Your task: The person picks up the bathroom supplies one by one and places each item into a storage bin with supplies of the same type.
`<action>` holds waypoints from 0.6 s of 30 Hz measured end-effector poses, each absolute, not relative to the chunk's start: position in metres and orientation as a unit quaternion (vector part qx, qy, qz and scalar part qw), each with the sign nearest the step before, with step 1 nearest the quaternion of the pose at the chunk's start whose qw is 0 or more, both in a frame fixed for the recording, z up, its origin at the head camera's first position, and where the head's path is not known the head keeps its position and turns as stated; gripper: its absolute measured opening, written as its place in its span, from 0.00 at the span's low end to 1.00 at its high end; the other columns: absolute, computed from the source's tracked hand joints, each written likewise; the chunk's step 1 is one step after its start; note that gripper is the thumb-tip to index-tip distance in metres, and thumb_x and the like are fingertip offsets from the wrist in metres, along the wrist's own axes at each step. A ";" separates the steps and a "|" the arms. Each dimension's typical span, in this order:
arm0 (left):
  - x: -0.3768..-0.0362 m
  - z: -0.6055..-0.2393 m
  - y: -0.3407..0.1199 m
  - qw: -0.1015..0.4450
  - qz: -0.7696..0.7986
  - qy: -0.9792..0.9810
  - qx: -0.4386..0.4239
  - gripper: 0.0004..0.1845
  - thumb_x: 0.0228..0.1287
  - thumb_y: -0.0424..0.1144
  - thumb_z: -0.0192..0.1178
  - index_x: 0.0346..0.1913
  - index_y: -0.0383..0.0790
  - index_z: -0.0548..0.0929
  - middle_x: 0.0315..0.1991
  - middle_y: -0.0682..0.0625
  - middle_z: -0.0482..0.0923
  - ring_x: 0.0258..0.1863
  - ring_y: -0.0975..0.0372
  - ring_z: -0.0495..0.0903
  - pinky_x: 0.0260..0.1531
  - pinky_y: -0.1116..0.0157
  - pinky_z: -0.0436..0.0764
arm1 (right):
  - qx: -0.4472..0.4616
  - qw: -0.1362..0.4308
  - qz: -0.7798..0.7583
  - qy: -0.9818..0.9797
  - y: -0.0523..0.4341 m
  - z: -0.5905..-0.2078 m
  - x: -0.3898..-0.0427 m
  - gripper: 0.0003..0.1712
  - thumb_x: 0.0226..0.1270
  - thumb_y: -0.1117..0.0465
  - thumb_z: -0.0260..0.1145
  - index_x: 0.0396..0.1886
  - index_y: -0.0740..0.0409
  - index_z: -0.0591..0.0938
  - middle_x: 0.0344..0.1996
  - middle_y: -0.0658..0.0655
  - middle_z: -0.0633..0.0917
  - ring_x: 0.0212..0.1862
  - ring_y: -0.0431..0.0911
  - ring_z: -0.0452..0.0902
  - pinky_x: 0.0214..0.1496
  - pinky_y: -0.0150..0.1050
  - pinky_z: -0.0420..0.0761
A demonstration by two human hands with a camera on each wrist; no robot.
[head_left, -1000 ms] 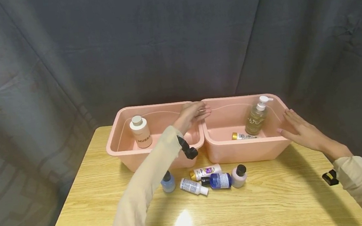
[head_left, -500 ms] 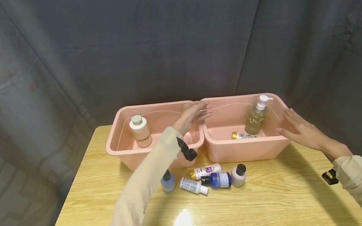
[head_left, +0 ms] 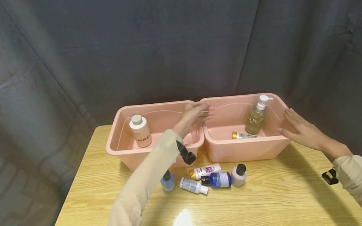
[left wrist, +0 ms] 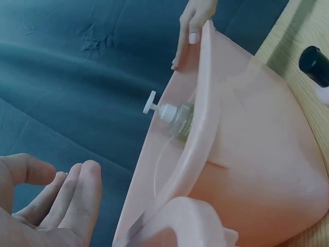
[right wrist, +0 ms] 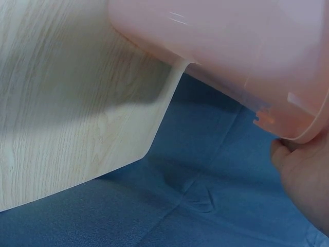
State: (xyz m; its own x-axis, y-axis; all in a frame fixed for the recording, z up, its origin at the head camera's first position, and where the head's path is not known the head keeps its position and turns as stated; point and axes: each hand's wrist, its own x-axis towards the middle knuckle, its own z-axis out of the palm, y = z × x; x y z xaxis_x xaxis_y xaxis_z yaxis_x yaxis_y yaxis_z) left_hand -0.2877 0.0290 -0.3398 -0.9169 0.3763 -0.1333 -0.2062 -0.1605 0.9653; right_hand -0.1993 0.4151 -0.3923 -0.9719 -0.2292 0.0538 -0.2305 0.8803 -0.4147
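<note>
Two pink bins [head_left: 240,151]. Left hand [head_left: 194,114], fingers relaxed and empty, hovers over their meeting rims, right of the "MURRA" bottle [head_left: 140,131]. Right hand [head_left: 300,130], flat, presses the right bin's side. Five small bottles [head_left: 220,179] lie nearer.

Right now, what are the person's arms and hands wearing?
Both arms wear long beige sleeves; the left sleeve shows a light blue layer near the shoulder. A small black camera unit is strapped at each wrist. The left hand and right hand are bare, without gloves.
</note>
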 end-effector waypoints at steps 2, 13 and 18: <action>-0.286 -0.340 0.029 0.195 0.752 0.626 0.069 0.20 0.73 0.31 0.55 0.62 0.23 0.74 0.56 0.31 0.78 0.55 0.43 0.79 0.49 0.62 0.82 | 0.120 0.003 0.214 -0.969 0.415 -0.392 -0.199 0.48 0.75 0.44 0.57 0.78 0.67 0.46 0.78 0.67 0.39 0.77 0.57 0.26 0.66 0.76 0.42; -0.282 -0.346 0.020 0.209 0.738 0.638 0.071 0.20 0.73 0.33 0.57 0.62 0.25 0.74 0.54 0.36 0.81 0.51 0.49 0.83 0.52 0.60 0.81 | 0.118 0.004 0.214 -0.970 0.414 -0.395 -0.198 0.49 0.74 0.44 0.57 0.78 0.66 0.46 0.78 0.67 0.39 0.78 0.57 0.26 0.66 0.76 0.42; -0.278 -0.348 0.017 0.204 0.740 0.636 0.082 0.18 0.72 0.33 0.58 0.60 0.26 0.77 0.51 0.37 0.83 0.47 0.52 0.85 0.53 0.57 0.80 | 0.114 0.001 0.218 -0.969 0.413 -0.394 -0.199 0.49 0.75 0.43 0.56 0.78 0.66 0.45 0.78 0.66 0.39 0.78 0.57 0.26 0.66 0.76 0.42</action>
State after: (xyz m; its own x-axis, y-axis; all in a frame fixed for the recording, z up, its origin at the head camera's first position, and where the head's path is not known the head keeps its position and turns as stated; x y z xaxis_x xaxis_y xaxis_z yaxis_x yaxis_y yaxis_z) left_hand -0.2775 0.0168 -0.3480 -0.9035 0.4054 -0.1389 -0.1978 -0.1072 0.9744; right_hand -0.1987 0.4133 -0.3943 -0.9742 -0.2198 0.0505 -0.2203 0.8793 -0.4221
